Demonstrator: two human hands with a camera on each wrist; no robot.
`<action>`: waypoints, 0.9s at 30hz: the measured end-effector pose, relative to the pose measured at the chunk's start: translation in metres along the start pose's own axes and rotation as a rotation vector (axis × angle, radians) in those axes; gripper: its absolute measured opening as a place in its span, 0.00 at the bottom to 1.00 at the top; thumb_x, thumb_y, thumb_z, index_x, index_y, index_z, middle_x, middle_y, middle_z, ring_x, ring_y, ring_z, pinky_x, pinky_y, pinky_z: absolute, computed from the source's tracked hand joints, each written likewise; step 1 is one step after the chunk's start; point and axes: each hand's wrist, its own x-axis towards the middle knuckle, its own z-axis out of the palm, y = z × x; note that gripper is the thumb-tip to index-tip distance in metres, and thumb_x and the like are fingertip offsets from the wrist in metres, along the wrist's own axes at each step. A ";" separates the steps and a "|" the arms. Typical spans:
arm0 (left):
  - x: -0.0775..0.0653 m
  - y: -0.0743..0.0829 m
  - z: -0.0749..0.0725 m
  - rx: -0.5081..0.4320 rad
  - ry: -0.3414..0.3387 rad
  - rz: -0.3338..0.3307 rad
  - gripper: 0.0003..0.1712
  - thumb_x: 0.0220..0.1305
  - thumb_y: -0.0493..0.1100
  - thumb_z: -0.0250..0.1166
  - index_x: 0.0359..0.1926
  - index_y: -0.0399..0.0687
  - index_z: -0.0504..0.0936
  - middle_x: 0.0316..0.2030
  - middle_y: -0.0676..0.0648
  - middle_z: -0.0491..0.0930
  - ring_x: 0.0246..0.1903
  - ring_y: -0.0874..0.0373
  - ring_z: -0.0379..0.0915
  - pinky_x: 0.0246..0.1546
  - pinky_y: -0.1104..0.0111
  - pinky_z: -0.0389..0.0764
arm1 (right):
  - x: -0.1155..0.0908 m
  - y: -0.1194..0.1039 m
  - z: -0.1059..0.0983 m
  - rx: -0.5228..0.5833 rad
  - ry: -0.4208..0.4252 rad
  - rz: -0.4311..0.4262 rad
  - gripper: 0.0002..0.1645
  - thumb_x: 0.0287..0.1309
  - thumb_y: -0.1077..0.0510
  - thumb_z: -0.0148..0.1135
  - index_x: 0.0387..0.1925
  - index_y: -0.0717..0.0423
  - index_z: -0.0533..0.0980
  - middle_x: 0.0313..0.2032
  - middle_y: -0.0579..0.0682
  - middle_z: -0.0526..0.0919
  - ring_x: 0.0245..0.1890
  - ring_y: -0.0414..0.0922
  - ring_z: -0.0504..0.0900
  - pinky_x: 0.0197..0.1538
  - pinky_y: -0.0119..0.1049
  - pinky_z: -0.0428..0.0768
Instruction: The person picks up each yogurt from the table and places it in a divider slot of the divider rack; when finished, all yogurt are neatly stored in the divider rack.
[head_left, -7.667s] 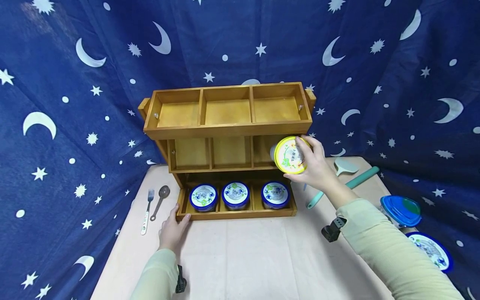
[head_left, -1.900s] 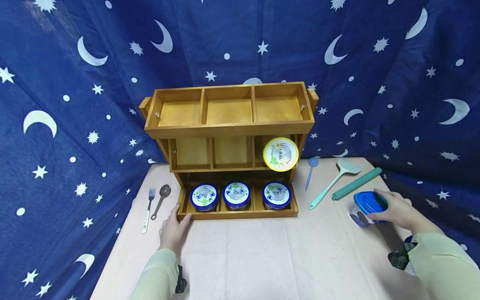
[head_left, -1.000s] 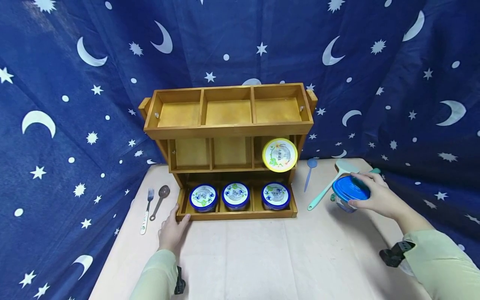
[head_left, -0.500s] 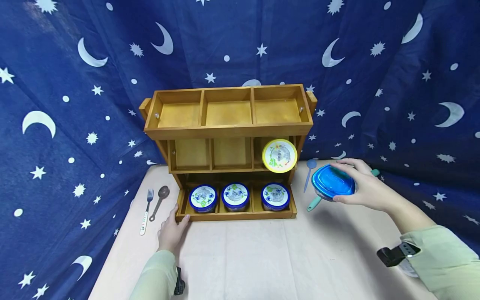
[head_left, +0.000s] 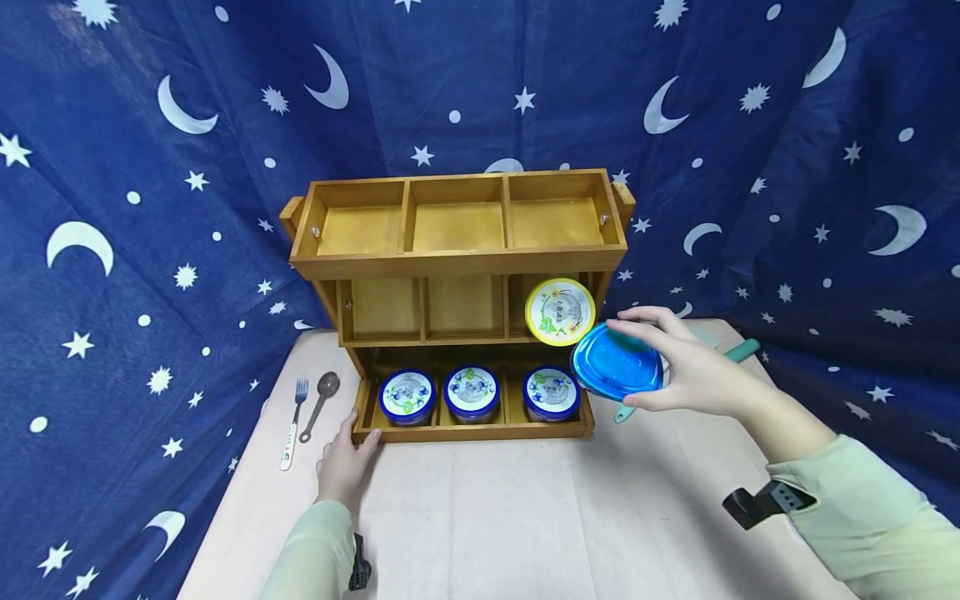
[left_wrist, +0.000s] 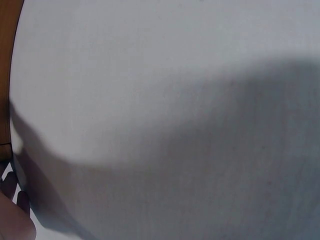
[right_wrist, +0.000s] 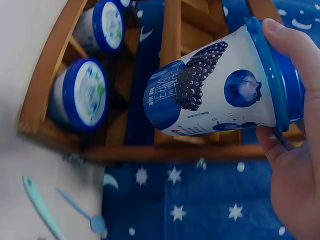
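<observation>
My right hand [head_left: 686, 371] grips a yogurt cup [head_left: 617, 367] by its shiny blue lid, thumb and fingers on opposite sides of the rim. In the right wrist view the cup [right_wrist: 215, 85] is tilted and shows printed blackberries and blueberries. It hangs in front of the right side of a three-tier wooden rack [head_left: 459, 267]. A yellow-lidded tub [head_left: 561, 312] sits in the middle tier's right compartment. Three blue-lidded tubs fill the bottom tier, the rightmost tub [head_left: 551, 393] beside the cup. My left hand [head_left: 345, 462] holds the rack's front left corner between thumb and fingers.
Left of the rack lie a fork [head_left: 295, 425] and a brown spoon [head_left: 322, 400]. On the right, a turquoise-handled utensil [head_left: 622, 414] and a green roll [head_left: 742, 350] are partly hidden by my hand. A starry blue curtain [head_left: 450, 83] hangs behind.
The yellow-lidded tub was placed in the middle tier. My right hand then took the yogurt cup from the table's right side and carried it left to the rack. My left hand stays put.
</observation>
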 end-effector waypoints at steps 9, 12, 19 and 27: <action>-0.001 -0.002 0.000 -0.010 0.000 -0.002 0.45 0.62 0.70 0.49 0.73 0.54 0.50 0.64 0.32 0.62 0.58 0.33 0.59 0.53 0.40 0.56 | 0.031 -0.022 0.022 0.095 -0.017 -0.056 0.51 0.38 0.49 0.78 0.65 0.51 0.64 0.64 0.54 0.56 0.61 0.58 0.59 0.49 0.58 0.75; -0.001 -0.002 0.000 -0.010 0.006 0.002 0.45 0.62 0.70 0.49 0.73 0.54 0.50 0.64 0.32 0.62 0.57 0.34 0.60 0.53 0.41 0.57 | 0.043 -0.029 0.033 0.102 0.013 -0.101 0.52 0.37 0.50 0.78 0.65 0.51 0.64 0.65 0.54 0.55 0.63 0.58 0.56 0.50 0.58 0.74; 0.002 -0.004 0.002 -0.009 0.008 0.002 0.46 0.62 0.70 0.49 0.73 0.54 0.50 0.64 0.33 0.62 0.58 0.34 0.59 0.54 0.41 0.56 | 0.070 -0.040 0.056 0.072 0.121 -0.182 0.54 0.36 0.50 0.79 0.65 0.53 0.63 0.65 0.55 0.56 0.65 0.57 0.55 0.52 0.57 0.73; 0.004 -0.005 0.004 -0.019 -0.003 -0.012 0.46 0.61 0.71 0.49 0.73 0.55 0.49 0.65 0.34 0.61 0.58 0.34 0.58 0.54 0.41 0.55 | 0.096 -0.049 0.072 0.054 0.219 -0.278 0.55 0.33 0.53 0.81 0.65 0.57 0.63 0.64 0.58 0.56 0.64 0.54 0.57 0.53 0.53 0.73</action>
